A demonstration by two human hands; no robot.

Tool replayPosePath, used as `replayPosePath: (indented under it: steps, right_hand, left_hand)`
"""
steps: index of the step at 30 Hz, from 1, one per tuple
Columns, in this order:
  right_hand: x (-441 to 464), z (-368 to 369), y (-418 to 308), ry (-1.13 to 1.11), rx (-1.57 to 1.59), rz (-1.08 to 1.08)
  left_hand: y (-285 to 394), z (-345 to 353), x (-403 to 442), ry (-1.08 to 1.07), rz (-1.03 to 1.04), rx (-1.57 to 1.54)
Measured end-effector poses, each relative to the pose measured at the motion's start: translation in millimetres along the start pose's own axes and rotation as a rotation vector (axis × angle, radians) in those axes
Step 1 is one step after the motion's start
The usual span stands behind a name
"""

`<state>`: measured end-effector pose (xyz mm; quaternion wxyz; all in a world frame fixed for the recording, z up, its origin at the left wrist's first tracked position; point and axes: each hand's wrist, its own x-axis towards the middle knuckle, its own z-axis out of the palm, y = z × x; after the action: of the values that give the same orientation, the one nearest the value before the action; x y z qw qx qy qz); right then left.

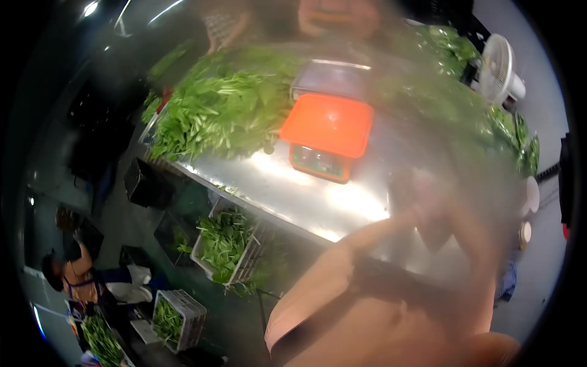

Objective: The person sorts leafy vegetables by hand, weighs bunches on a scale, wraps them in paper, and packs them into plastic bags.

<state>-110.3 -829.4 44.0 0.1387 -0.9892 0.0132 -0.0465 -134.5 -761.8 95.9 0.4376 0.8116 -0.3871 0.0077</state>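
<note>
My left hand [420,197] and my right hand [451,211] are close together over the right part of the metal table [275,192]. A hazy smear on the lens covers both. Their fingers do not show clearly, and whether anything is between them cannot be made out. To the left of my hands stands an orange scale [321,164] with a flat orange pan [330,122] on top. Just behind it sits another scale with a metal platform [333,76]. A large heap of leafy greens [220,104] covers the table's left part.
Bagged greens [452,49] lie at the far right, near a white fan [498,70]. Crates of greens [226,244] [177,321] stand on the floor at left. Two people are across the table, blurred; another person [92,281] works at lower left.
</note>
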Motion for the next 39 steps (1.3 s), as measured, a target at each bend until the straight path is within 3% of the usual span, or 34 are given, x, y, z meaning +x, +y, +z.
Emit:
replayPosePath:
  steps: [1,3,4,6,7,8,9,12,14,15,20,22,25,28,29,31,36,37,38,39]
  right_hand:
    - [-1.0,-2.2,3.9,-0.028,0.004,-0.034]
    - [-1.5,-10.7,17.8,-0.088,0.009,-0.134]
    - [-2.0,-14.0,29.0,-0.123,0.011,-0.205]
    - [1.9,-16.4,62.4,-0.190,-0.009,-0.426]
    - [4.7,-25.5,65.3,-0.215,-0.029,-0.510]
    - [-4.7,-71.4,17.5,-0.409,-0.015,-0.298]
    - [-31.8,-129.5,-41.3,-0.290,0.147,-0.076]
    - [-86.5,-158.2,-56.9,-0.193,0.069,-0.116]
    - [-110.1,-145.5,-47.6,-0.122,-0.079,-0.180]
    - [-117.3,-140.4,-39.4,-0.114,-0.049,-0.174]
    - [-143.3,-157.9,-52.1,-0.169,0.258,-0.133]
    - [-146.5,-137.7,-39.0,0.006,0.146,-0.162]
    - [-136.6,-121.8,-20.8,0.147,0.303,-0.137]
    - [-121.1,-121.2,-19.7,0.210,0.304,-0.153]
    - [-110.9,-116.0,-18.5,0.353,0.280,-0.211]
    - [-92.0,-128.0,-19.2,0.476,0.266,-0.249]
    - [-72.0,-156.3,-46.4,0.648,0.098,-0.383]
    - [-64.8,-152.4,-47.2,0.624,0.047,-0.394]
    - [-52.3,-109.1,-12.8,0.534,0.091,-0.302]
    - [-55.2,-107.9,-13.3,0.494,0.070,-0.237]
  left_hand:
    - [2.9,-10.5,-2.1,0.023,-0.006,0.006]
    - [7.6,-35.5,-1.4,0.311,0.184,0.207]
    - [0.2,-37.9,1.9,0.321,0.178,0.217]
    - [-16.5,-41.5,12.7,0.269,0.076,-0.288]
    - [-21.5,-51.6,15.5,0.283,0.035,-0.378]
    - [-27.2,-60.5,17.1,0.304,0.034,-0.370]
    - [-32.9,-67.4,18.7,0.327,-0.013,-0.471]
    - [-49.1,-76.9,25.2,0.307,-0.105,-0.628]
    - [-53.6,-71.3,26.9,0.219,-0.133,-0.755]
    - [-43.9,-84.2,22.7,0.081,-0.245,-0.852]
    - [-43.4,-83.1,26.7,0.118,-0.220,-0.842]
    - [-46.1,-82.9,29.4,0.094,-0.215,-0.817]
    - [-45.3,-78.5,32.6,-0.008,-0.224,-0.790]
    - [-54.7,-57.7,43.7,0.033,-0.188,-0.837]
    - [-51.3,-60.2,46.3,0.020,-0.185,-0.833]
    - [-49.5,-66.1,56.9,-0.088,-0.273,-1.074]
    - [-39.8,-94.5,66.4,-0.155,-0.004,-1.030]
    - [-48.8,-91.8,63.9,-0.169,0.029,-0.866]
    - [-100.6,-58.9,64.6,-0.274,0.007,-0.868]
    - [-114.0,-50.8,55.2,-0.219,0.049,-0.817]
